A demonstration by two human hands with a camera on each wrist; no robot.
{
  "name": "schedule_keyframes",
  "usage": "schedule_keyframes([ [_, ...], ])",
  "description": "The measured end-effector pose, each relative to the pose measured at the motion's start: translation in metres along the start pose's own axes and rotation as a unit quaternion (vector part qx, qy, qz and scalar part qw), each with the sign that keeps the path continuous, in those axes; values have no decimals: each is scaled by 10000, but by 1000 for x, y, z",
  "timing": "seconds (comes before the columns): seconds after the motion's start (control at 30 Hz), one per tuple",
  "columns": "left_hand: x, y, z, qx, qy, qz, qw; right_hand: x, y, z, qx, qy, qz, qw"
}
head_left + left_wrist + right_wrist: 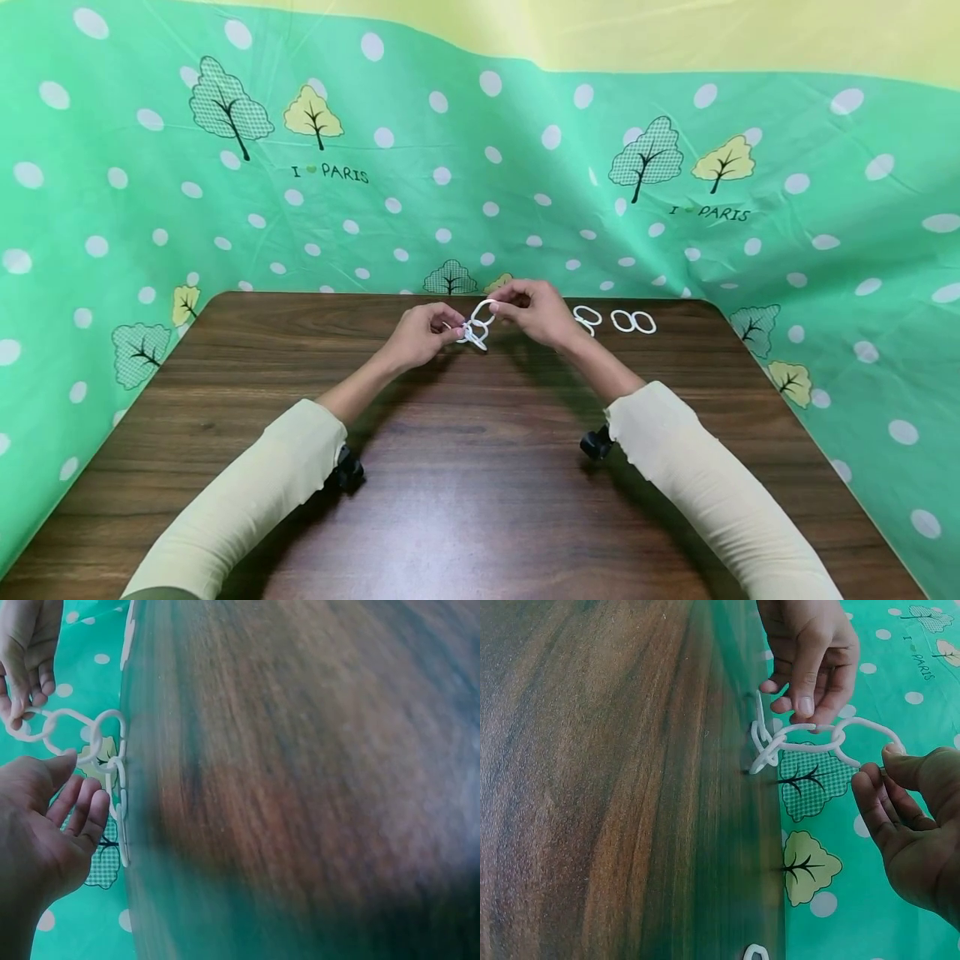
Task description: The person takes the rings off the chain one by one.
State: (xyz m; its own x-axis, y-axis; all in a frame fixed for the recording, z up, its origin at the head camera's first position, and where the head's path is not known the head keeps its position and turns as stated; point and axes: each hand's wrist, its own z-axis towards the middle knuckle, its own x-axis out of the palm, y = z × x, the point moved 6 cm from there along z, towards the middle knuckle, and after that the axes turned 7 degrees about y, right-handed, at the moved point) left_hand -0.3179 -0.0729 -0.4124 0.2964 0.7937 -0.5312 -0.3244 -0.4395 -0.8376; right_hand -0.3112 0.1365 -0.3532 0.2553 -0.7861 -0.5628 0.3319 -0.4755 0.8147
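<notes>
A short chain of white plastic links (480,331) stretches between the two hands at the table's far edge. My right hand (534,310) pinches the end link (866,724) between thumb and fingertips and holds it raised. Lower and to its left, my left hand (426,335) has thumb and fingertips at a neighbouring link (808,747), pinching its side. The left fingers are spread a little in the left wrist view. Beyond that grip, several joined links (121,799) hang down to the tabletop.
More white links lie on the brown wooden table (465,467), right of the right hand: one group (587,316) close to the wrist and a pair (633,322) farther right. A green dotted cloth (420,167) hangs behind the table.
</notes>
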Motion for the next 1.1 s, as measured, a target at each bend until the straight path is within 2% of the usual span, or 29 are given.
schedule_keyframes([
  [0.53, 4, 6, 5, 59, 161, 296, 9994, -1, -5, 1, -30, -60, 213, 9997],
  [1.1, 6, 2, 4, 163, 256, 154, 9994, -1, -12, 1, 55, -31, 332, 9994],
])
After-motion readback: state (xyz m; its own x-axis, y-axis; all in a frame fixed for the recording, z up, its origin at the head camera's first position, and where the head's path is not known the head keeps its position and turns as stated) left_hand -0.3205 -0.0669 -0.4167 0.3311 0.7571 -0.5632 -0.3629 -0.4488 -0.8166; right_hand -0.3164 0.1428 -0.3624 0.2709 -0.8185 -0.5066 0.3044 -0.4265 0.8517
